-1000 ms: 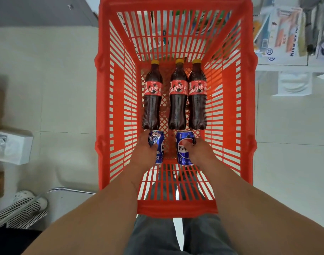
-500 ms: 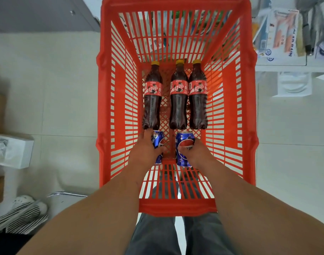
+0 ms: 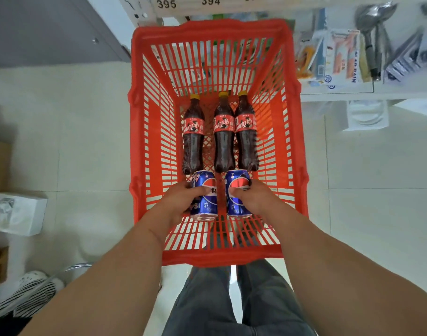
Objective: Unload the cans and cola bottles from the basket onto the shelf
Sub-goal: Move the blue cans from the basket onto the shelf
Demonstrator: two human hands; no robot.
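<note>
A red plastic basket [image 3: 139, 151] stands on the floor in front of me. Three cola bottles with red labels and yellow caps lie side by side on its bottom: left bottle [image 3: 193, 137], middle bottle [image 3: 223, 137], right bottle [image 3: 246, 134]. Just below them are two blue cans. My left hand [image 3: 178, 204] grips the left can [image 3: 206, 190] from its left side. My right hand [image 3: 256, 197] grips the right can [image 3: 238, 187] from its right side. Both cans appear raised slightly off the basket bottom.
A white shelf [image 3: 338, 94] with packaged goods and metal spoons [image 3: 370, 32] stands at the upper right, with numbered labels along the top edge. A white box [image 3: 18, 212] and a cardboard box sit on the floor at the left. My legs are below the basket.
Both hands have closed further around the cans and brought them up a little. The camera has tilted up, showing more of the shelf.
</note>
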